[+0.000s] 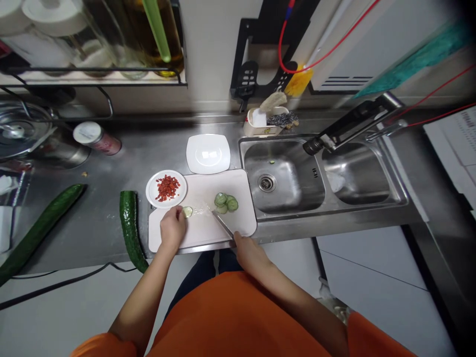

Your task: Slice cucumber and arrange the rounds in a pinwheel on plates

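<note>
My left hand (173,229) is at the left part of the white cutting board (197,233), fingers closed at the edge of a pale cucumber slice (188,212). My right hand (250,252) grips a knife (223,224) by its handle at the board's front edge, the blade pointing up and left over the board. Just beyond the blade tip lies a small pile of cucumber slices (226,203). Wet bits mark the board between the single slice and the pile. A round white plate of chopped red pieces (167,188) overlaps the board's back left corner.
A white square plate (208,152) stands behind the board. Right of it are a double steel sink (286,173) and faucet (349,124). Left on the counter lie a cut cucumber (130,228), a long cucumber (44,228) and a canister (97,138). Jars fill a rack above.
</note>
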